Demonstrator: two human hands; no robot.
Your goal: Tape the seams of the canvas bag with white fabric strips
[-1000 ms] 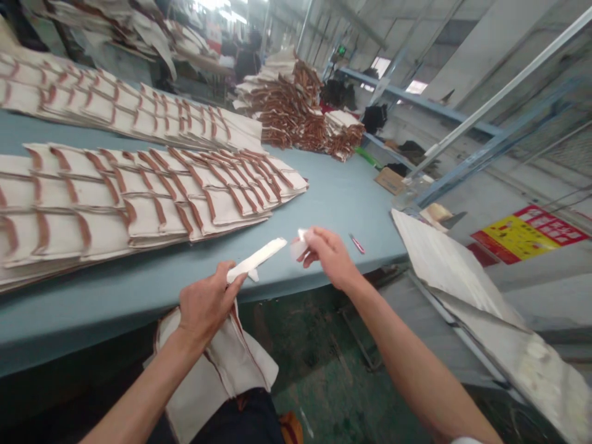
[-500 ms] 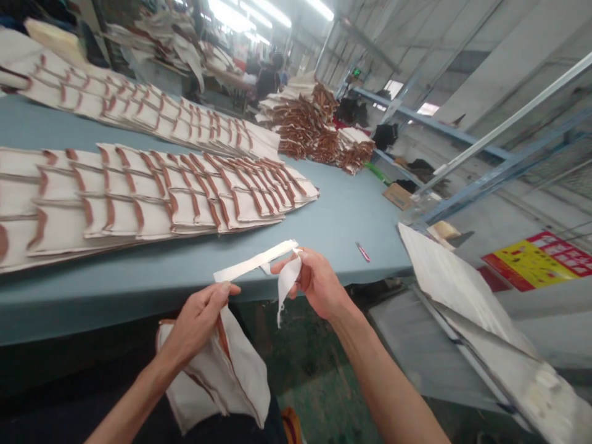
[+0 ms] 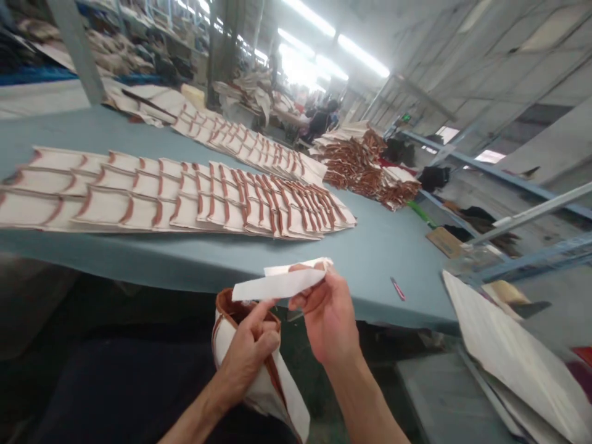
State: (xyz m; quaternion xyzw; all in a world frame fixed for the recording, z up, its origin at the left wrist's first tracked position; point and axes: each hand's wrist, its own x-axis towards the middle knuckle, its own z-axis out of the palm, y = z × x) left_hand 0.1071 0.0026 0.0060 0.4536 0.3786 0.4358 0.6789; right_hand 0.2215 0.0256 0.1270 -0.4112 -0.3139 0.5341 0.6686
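Observation:
My left hand (image 3: 250,351) is closed on a cream fabric piece (image 3: 292,398) with brown binding, which hangs below the table edge. Its brown-lined top gapes like a pouch mouth. The left index finger points out just under a white strip (image 3: 272,287). My right hand (image 3: 329,317) pinches this strip near its right end, and the strip extends leftward over the pouch mouth. Behind it, a second white strip (image 3: 277,270) shows at the right fingers; whether it is held or lies on the table I cannot tell.
Overlapping rows of cream, brown-edged pieces (image 3: 185,200) cover much of the blue-grey table (image 3: 388,246). A heap of brown and cream pieces (image 3: 356,157) stands at the far end. A small red-handled cutter (image 3: 398,288) lies at right, near a leaning pale board (image 3: 504,345).
The strip in my right hand went from hanging down to stretching leftward. My left hand moved closer with the fabric piece, whose mouth now faces up. The view swung left.

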